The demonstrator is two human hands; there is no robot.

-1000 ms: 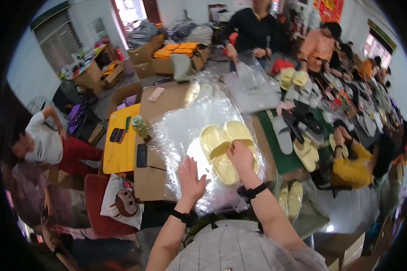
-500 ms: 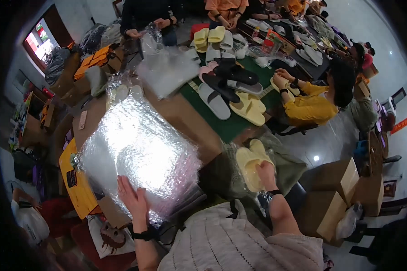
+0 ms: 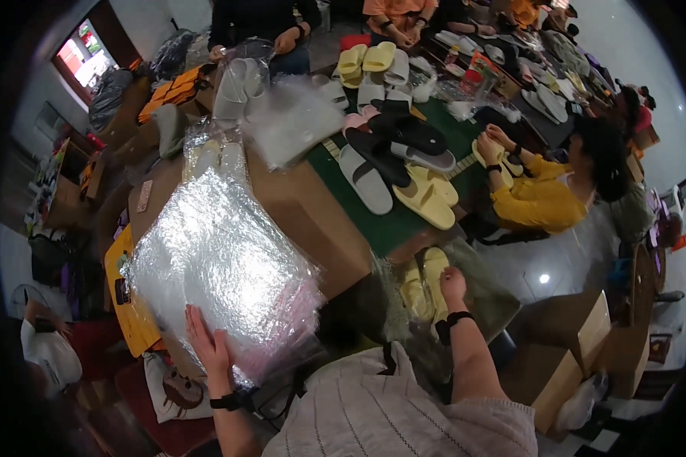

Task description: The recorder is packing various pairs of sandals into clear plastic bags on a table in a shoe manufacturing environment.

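My left hand [image 3: 208, 352] lies flat with fingers spread on the near edge of a stack of clear plastic bags [image 3: 221, 259], which covers a brown cardboard surface [image 3: 312, 221]. My right hand [image 3: 453, 283] reaches down to my right, beside the table's edge, and grips a pair of pale yellow slippers [image 3: 425, 283] inside a clear bag or bin of bagged slippers. A black band circles each wrist.
A green mat [image 3: 392, 221] holds several loose slippers, grey [image 3: 364, 180], yellow [image 3: 427, 199] and black [image 3: 411, 133]. A person in a yellow top [image 3: 537, 199] sits at the right; others stand at the far side. Cardboard boxes [image 3: 564, 343] stand on the floor to my right.
My view has swung right. My right hand has carried the yellow slippers off the bag stack and lowered them beside the table. My left hand stays on the bags.
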